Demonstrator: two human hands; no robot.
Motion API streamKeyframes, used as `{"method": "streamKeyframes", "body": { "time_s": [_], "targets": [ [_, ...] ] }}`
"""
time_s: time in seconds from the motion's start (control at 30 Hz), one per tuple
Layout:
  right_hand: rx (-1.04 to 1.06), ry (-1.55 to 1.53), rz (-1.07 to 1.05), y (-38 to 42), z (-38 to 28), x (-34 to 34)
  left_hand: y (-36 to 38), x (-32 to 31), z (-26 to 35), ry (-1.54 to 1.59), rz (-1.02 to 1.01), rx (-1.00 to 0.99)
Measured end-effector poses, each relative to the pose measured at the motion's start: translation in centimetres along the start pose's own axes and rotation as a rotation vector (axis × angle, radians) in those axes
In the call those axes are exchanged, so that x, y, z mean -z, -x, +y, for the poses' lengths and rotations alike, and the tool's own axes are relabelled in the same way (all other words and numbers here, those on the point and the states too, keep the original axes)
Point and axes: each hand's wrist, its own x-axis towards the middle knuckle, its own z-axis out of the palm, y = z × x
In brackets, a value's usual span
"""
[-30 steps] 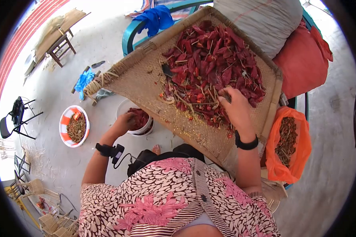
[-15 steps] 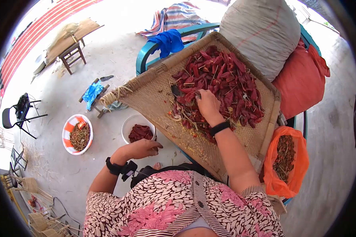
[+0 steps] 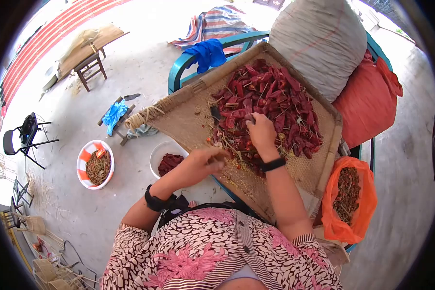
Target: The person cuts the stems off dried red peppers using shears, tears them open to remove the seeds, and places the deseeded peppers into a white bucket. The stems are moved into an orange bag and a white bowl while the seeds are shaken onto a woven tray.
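Observation:
A heap of dried red chili peppers (image 3: pixel 287 104) lies on a woven bamboo tray (image 3: pixel 179 121), with stems and yellow seeds scattered along its near side. At the heap's near edge, my right hand (image 3: pixel 262 135) is closed in a pinch on a dried chili pepper (image 3: pixel 248 105), partly hidden by the fingers. My left hand (image 3: pixel 205 164) hovers over the tray's near left edge, its slightly blurred fingers apart and nothing visible in them. Beneath and left of it is a white bowl (image 3: pixel 155 153) holding dark red chilies (image 3: pixel 169 163), partly covered by my left forearm.
An orange bag (image 3: pixel 372 208) of stems stands right of the tray. A striped basin (image 3: pixel 79 166) with stems sits on the floor at left. Behind the tray are a large white sack (image 3: pixel 319 43), a red sack (image 3: pixel 369 99) and a teal frame (image 3: pixel 176 72) with blue cloth.
My left hand has moved right and up from beside the bowl to over the tray's edge. My right hand has shifted slightly right along the chili heap.

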Motion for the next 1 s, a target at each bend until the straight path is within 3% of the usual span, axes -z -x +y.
{"method": "streamKeyframes", "body": {
  "time_s": [0.13,0.23,0.33,0.47,0.57,0.73,0.93,1.0],
  "targets": [
    [-0.097,-0.719,-0.143,4.3,-3.5,3.6,-3.3,-0.9,-0.7,0.313,0.242,-0.043],
    [-0.122,-1.074,-0.245,7.0,-4.4,4.2,-4.2,-1.2,1.0,0.555,0.197,-0.028],
    [-0.104,-1.186,-0.333,8.3,-4.1,3.7,-4.9,-1.8,-0.4,0.839,0.051,-0.017],
    [-0.076,-1.074,-0.239,9.0,-3.8,3.9,-4.4,-2.7,-0.4,0.840,0.146,-0.098],
    [-0.036,-1.014,-0.030,9.1,-4.4,4.0,-4.0,-2.7,0.1,0.780,0.141,-0.101],
    [0.078,-0.942,-0.001,9.1,-5.7,4.1,-3.3,-2.7,0.9,0.688,0.145,-0.119],
    [0.506,-0.385,0.323,8.5,-5.4,2.9,-2.8,-3.7,0.3,0.343,0.195,-0.190],
    [0.551,-0.294,0.318,8.5,-5.6,2.7,-2.9,-3.6,0.5,0.284,0.180,-0.142]
  ]
}}
